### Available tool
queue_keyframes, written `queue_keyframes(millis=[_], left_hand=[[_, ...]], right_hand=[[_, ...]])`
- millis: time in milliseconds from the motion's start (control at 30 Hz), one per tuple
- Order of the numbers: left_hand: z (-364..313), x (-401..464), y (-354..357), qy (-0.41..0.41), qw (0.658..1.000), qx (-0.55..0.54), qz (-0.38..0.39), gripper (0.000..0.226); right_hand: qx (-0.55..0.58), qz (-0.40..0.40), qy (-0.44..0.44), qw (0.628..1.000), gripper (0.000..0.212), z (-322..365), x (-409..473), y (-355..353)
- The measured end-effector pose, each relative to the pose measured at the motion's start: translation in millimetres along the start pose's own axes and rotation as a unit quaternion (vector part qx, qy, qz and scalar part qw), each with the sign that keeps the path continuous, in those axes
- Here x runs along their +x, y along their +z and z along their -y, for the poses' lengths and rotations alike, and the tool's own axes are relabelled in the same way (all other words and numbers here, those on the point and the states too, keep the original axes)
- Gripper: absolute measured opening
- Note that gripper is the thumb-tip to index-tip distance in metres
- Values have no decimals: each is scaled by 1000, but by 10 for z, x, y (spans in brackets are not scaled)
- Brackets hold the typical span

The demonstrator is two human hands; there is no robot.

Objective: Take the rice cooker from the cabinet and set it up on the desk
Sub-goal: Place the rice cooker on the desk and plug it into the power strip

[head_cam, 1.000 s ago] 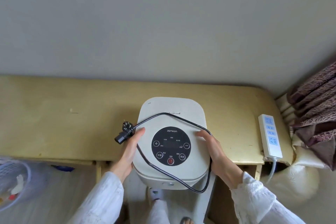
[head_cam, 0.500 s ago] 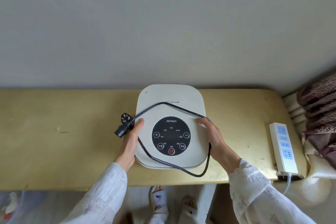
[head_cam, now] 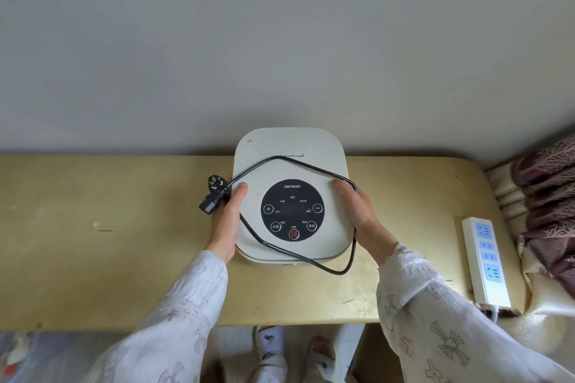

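Observation:
A white square rice cooker (head_cam: 289, 165) with a round black control panel sits on the yellow desk (head_cam: 93, 258), close to the wall. A black power cord (head_cam: 280, 250) lies looped over its lid, and its plug (head_cam: 213, 196) hangs off the left side. My left hand (head_cam: 227, 224) grips the cooker's left side, with the plug end pinned under the fingers. My right hand (head_cam: 361, 221) grips the right side, fingers over the cord.
A white power strip (head_cam: 485, 261) with blue sockets lies at the desk's right end. Patterned fabric (head_cam: 547, 205) bunches past the right edge. A grey wall rises just behind the desk. My feet (head_cam: 292, 348) show below the front edge.
The cooker has travelled from the desk's front edge onto the desk and back toward the wall, both hands holding it throughout. The cord stays looped on the lid.

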State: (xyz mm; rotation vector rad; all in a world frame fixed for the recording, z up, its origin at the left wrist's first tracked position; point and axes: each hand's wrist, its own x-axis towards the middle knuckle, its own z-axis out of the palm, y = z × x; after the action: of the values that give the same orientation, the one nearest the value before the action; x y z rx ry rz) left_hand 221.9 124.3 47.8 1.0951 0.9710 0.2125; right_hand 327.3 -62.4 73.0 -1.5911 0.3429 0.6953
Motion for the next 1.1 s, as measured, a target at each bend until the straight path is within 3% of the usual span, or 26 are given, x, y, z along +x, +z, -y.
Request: queue_keyframes(millis=[133,233,333,500,600,767,933,1100], left_hand=[[-2,-15,-31,16,999,30,15,56],[-31,-66,-23,29,998,43,18,46],[-23,-202,-56,44,997,60,28,29],[100,-463,-173,105,986,121,51,32],[152,-495,-182,125,974,187,36,25],[171,-482,-149,184,942,278,46,45],[165,-447,-218,169,934,311,39,47],[104,-332,-531,101,951,292,28,50]], right_hand=[[-12,4,-11,1000,22,-35,-9,-12],[-39,-14,-21,999,32,-90,-70,-28],[-80,-45,-80,993,24,-131,-186,-64],[-133,-52,-155,978,26,-189,-361,-185],[-136,-78,-141,978,22,-221,-395,-234],[-104,-50,-79,990,20,-135,-440,-170],[-112,-83,-96,986,14,-143,-484,-62],[-237,-98,-142,956,29,0,-586,156]])
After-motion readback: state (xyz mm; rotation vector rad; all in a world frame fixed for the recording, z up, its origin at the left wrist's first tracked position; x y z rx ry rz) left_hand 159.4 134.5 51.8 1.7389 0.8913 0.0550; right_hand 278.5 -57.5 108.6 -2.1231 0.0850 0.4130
